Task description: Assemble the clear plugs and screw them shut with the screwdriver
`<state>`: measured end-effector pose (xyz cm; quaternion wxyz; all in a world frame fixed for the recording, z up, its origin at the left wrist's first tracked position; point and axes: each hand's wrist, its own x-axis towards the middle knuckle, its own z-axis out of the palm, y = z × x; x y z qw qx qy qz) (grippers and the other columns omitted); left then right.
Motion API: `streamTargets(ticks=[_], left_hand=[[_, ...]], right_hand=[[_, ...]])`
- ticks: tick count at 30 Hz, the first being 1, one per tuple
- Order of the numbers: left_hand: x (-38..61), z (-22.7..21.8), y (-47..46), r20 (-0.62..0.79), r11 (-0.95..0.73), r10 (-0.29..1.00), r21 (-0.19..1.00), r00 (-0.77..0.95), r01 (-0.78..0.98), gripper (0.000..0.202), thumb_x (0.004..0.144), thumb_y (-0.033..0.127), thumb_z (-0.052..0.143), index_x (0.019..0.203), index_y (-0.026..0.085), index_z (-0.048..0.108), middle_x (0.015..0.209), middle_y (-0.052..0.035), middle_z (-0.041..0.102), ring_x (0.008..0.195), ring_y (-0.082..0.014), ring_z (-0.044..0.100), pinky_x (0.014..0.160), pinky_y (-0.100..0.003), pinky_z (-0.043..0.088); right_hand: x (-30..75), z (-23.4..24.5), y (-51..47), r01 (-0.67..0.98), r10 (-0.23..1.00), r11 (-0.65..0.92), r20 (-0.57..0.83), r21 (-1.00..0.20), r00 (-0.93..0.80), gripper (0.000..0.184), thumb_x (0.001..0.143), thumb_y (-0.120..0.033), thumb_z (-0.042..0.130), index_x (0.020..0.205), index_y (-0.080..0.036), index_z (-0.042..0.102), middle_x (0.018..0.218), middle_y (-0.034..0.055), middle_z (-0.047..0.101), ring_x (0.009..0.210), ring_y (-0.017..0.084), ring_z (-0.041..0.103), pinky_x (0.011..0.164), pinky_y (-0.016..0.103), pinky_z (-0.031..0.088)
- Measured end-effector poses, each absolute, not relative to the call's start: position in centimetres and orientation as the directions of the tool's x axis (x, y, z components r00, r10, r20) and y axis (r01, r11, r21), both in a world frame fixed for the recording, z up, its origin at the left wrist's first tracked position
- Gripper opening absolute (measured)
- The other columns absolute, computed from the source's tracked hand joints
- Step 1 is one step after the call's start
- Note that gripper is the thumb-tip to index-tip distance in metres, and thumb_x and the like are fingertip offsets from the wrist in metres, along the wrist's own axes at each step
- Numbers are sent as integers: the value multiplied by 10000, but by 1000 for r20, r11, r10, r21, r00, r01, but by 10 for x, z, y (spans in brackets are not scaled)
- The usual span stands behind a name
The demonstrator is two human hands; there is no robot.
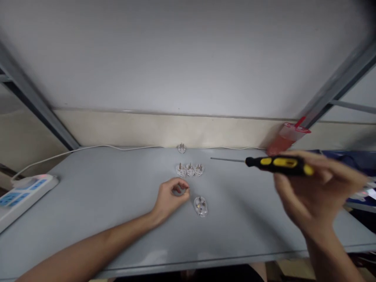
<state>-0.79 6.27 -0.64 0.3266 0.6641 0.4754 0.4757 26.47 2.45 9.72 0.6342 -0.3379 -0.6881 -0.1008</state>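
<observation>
Raised over the right side of the table, my right hand (314, 192) grips a screwdriver (277, 163) with a black and yellow handle. Its thin shaft points left. My left hand (173, 196) rests low over the middle of the table, thumb and forefinger pinched together; whatever is between the fingertips is too small to make out. Just right of it lies a clear plastic plug (201, 206) with metal pins. Beyond the left hand, three similar clear plugs (190, 169) stand side by side in a row, pins up. One more clear plug (181, 148) sits farther back near the wall.
A white power strip (26, 197) with blue sockets lies at the left edge, its white cable (96, 147) running along the back. At the back right stands a cup of reddish drink (284, 139) with a red straw. Metal frame posts rise on both sides of the grey table (117, 180).
</observation>
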Motion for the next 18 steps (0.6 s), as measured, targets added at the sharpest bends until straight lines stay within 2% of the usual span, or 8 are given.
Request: streamTargets(ticks=[2,5,8,11,13,14,16,18], left_hand=[[-7,-6,62,305,-324,946,895,109,307,69,670,132,600,688,178,648,700,-7,709,614,-141,650,597,-254,535],[-6,-8,63,285,-307,951,907,116,289,38,669,146,607,682,174,629,627,7,681,589,-137,655,599,-247,544],[-5,-10,65,276,-291,957,912,93,289,14,678,168,615,690,174,617,613,18,657,585,-129,645,612,-240,542],[-5,-12,68,267,-280,960,914,85,294,16,683,183,621,697,175,616,624,22,651,595,-123,638,616,-227,531],[-5,-13,69,260,-276,961,913,94,300,25,688,194,629,697,174,618,617,24,643,586,-121,628,602,-220,520],[-5,-13,70,258,-277,961,912,100,303,32,691,201,634,697,173,618,616,24,640,582,-120,622,597,-219,515],[-5,-13,70,260,-283,959,908,114,309,47,698,215,640,698,173,621,621,22,638,584,-121,616,593,-220,509],[-6,-13,70,265,-292,956,904,127,313,56,703,226,642,697,173,623,629,20,637,590,-124,613,596,-224,508]], right_hand=[[273,61,9,685,433,682,897,-256,-95,426,610,-34,713,933,-242,529,1038,73,581,925,230,622,740,398,559],[278,8,-15,739,598,625,762,-251,-247,231,733,-78,627,830,-216,470,1120,92,511,1119,269,572,800,426,577],[275,-24,-35,827,751,526,566,-201,-340,181,806,-166,571,971,-207,509,1122,118,493,1133,265,538,934,515,521],[288,-26,-39,844,851,463,400,-271,-339,303,849,-313,549,1129,-208,496,1242,133,456,1206,254,483,979,471,494],[316,-19,-27,870,889,384,379,-311,-257,377,886,-391,477,1217,-210,471,1316,124,437,1266,241,439,1029,436,452],[337,-14,-18,901,883,308,444,-306,-151,382,903,-416,425,1213,-201,485,1285,118,475,1239,232,462,1050,426,427],[386,-6,6,965,860,26,498,-262,112,393,901,-457,411,1142,-183,559,1199,118,543,1199,248,478,1074,441,375],[437,-1,28,951,836,-157,477,-265,271,369,928,-406,388,1058,-156,627,1162,154,556,1219,280,455,1074,489,338]])
